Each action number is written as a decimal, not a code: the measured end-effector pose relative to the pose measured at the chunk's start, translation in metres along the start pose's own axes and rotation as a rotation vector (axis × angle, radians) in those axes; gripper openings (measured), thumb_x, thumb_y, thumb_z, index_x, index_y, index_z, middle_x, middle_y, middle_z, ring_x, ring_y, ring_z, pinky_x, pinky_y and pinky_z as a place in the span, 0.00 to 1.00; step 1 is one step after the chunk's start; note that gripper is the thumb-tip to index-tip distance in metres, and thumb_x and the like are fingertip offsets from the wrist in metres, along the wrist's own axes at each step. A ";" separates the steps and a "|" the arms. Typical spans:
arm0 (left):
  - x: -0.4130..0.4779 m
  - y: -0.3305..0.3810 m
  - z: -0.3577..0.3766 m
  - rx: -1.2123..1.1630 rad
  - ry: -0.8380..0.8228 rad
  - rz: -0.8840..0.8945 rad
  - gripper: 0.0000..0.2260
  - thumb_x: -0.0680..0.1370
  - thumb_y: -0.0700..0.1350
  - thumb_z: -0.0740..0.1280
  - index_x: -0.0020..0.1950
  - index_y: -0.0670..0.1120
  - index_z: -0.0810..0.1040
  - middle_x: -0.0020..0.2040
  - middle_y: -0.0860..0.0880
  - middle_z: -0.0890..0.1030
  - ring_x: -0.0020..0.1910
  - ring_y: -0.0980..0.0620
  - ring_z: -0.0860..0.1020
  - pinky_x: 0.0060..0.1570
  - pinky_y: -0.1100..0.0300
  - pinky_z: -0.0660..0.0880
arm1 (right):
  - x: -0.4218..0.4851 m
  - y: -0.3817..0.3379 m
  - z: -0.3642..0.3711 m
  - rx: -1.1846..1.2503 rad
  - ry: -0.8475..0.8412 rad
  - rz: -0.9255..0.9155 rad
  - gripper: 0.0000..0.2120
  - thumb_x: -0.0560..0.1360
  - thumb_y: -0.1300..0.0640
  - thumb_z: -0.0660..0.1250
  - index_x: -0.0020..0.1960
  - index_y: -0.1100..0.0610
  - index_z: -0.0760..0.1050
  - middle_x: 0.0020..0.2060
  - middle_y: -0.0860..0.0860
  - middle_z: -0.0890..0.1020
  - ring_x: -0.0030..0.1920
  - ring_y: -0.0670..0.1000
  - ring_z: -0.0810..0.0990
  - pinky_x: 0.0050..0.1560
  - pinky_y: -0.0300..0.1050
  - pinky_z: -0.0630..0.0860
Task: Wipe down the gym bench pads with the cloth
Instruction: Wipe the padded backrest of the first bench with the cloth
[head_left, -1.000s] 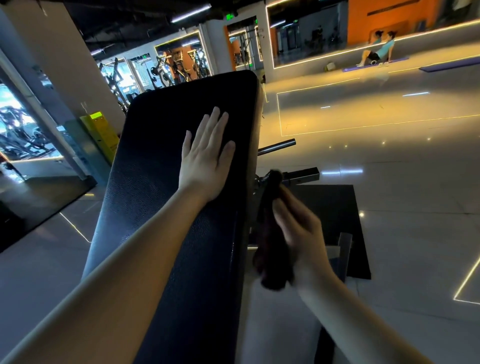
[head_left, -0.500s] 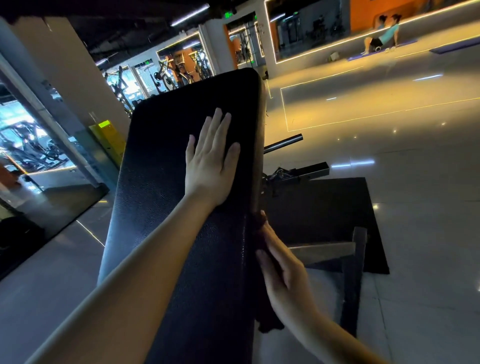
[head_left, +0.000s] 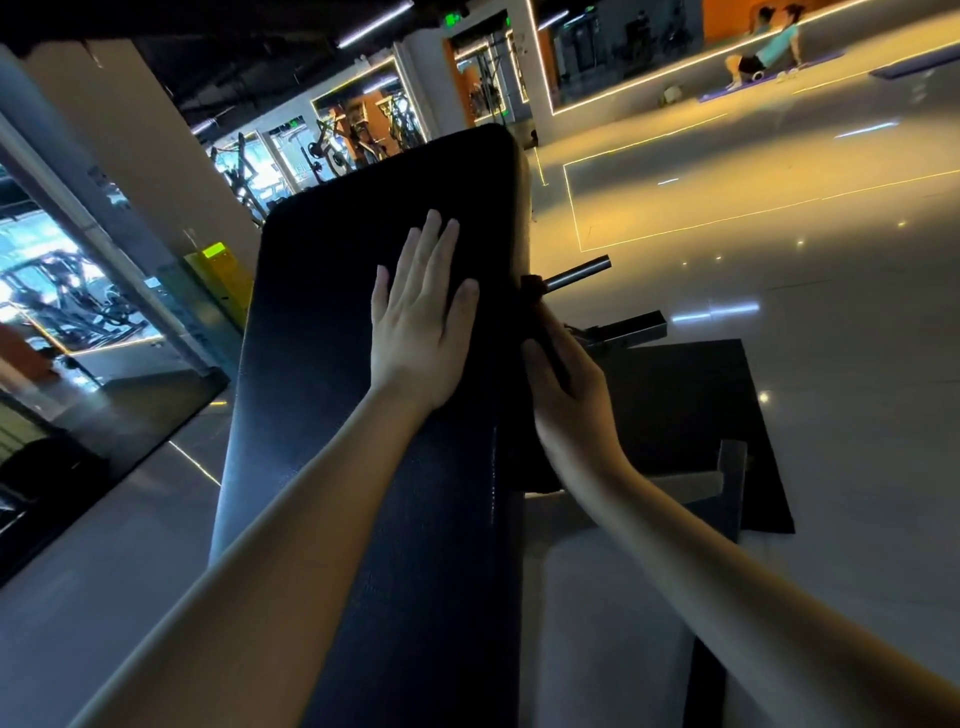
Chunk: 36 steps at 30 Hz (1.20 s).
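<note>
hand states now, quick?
Left hand: open, flat on bench pad.
Right hand: holding cloth against the pad's side.

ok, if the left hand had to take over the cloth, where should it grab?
Probably the free top end of the cloth, which pokes out above the right hand at the pad's right edge. Reach across the pad's top face from the left: the rest looks trapped between that hand and the pad's side, so little else is exposed.
</note>
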<state>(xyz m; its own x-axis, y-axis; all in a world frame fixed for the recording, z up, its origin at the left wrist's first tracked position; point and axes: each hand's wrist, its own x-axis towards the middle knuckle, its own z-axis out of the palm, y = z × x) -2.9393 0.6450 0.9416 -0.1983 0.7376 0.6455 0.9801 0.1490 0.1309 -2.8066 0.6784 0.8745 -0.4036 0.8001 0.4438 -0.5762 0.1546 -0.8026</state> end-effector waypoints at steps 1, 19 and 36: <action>0.000 0.000 0.000 0.000 0.004 -0.002 0.26 0.82 0.57 0.47 0.79 0.52 0.53 0.80 0.53 0.51 0.78 0.58 0.47 0.76 0.54 0.42 | -0.006 0.005 0.003 -0.017 -0.003 -0.014 0.22 0.79 0.59 0.58 0.73 0.57 0.64 0.68 0.53 0.72 0.70 0.49 0.69 0.70 0.56 0.65; 0.003 0.002 0.001 0.004 0.027 -0.006 0.24 0.83 0.54 0.50 0.79 0.51 0.54 0.80 0.53 0.53 0.78 0.55 0.49 0.76 0.52 0.44 | -0.062 -0.007 -0.016 -0.042 0.026 -0.062 0.24 0.76 0.52 0.60 0.72 0.55 0.66 0.60 0.53 0.78 0.59 0.53 0.76 0.61 0.45 0.71; 0.001 0.009 -0.006 0.072 -0.076 -0.019 0.24 0.84 0.55 0.46 0.79 0.53 0.46 0.80 0.54 0.45 0.78 0.57 0.43 0.76 0.51 0.40 | -0.120 0.025 -0.006 -0.324 -0.138 -0.139 0.23 0.79 0.56 0.58 0.73 0.53 0.61 0.74 0.43 0.63 0.75 0.47 0.59 0.73 0.43 0.59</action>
<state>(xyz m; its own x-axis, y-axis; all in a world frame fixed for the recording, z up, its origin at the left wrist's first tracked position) -2.9310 0.6432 0.9480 -0.2188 0.7818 0.5839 0.9743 0.2080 0.0865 -2.7684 0.5899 0.7991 -0.4421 0.6760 0.5896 -0.3866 0.4495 -0.8053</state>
